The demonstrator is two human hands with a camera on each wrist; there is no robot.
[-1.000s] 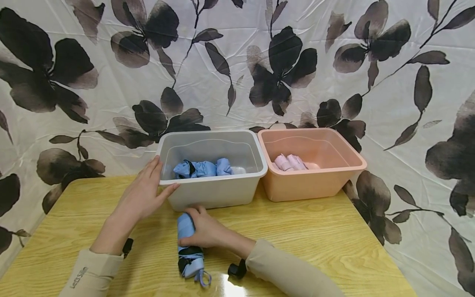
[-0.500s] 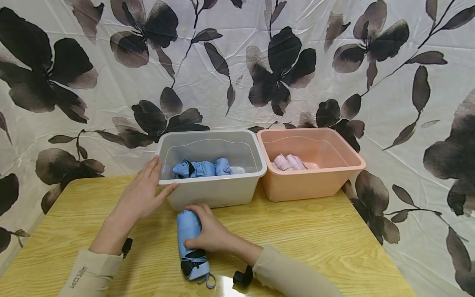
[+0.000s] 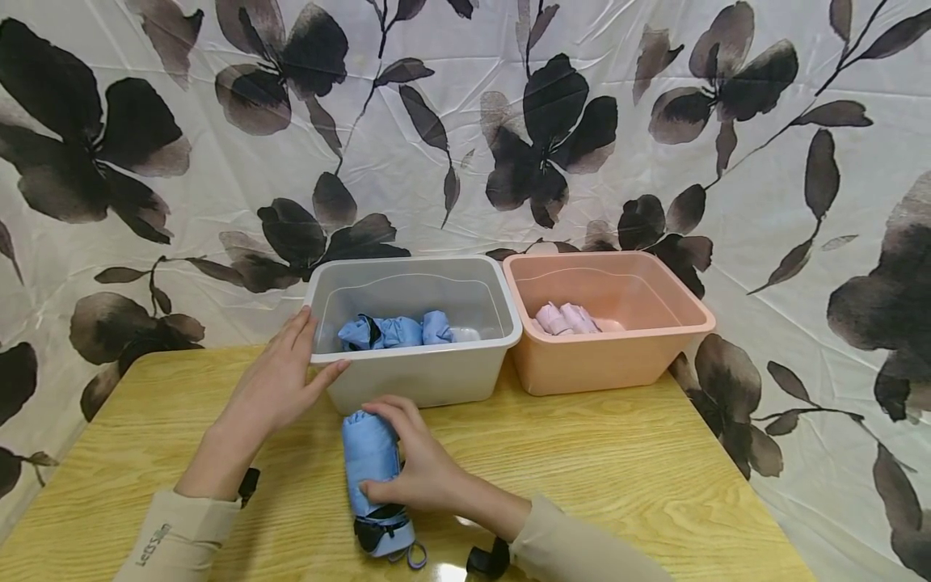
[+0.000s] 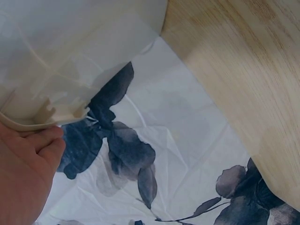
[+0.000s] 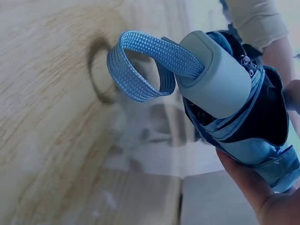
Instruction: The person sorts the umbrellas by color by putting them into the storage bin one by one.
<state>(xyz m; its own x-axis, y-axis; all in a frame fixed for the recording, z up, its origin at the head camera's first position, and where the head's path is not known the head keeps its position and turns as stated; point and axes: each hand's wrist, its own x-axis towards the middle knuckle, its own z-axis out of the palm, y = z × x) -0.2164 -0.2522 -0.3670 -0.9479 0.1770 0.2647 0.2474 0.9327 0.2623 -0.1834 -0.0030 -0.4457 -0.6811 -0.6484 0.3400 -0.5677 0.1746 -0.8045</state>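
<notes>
My right hand (image 3: 429,469) grips a folded light-blue umbrella (image 3: 369,453) around its side, in front of the grey bin. Its handle (image 5: 215,75) and woven wrist loop (image 5: 140,58) point toward me, over the table. The left hand (image 3: 280,380) rests against the near left corner of the grey bin (image 3: 422,376), thumb at the front rim and fingers fairly straight along the left side. In the left wrist view its fingertips (image 4: 51,140) sit right at the rim. Inside that bin lie blue folded umbrella-like bundles (image 3: 396,331).
A pink bin (image 3: 611,360) stands against the grey one on the right, with a pale pink bundle (image 3: 567,318) in it. Both are at the back of the wooden table (image 3: 582,461). A floral cloth (image 3: 451,121) hangs behind.
My right hand has shifted slightly toward me and right, its wrist lower in view. The umbrella has rolled a little in its grip, its loop end moving right. The left hand stays put.
</notes>
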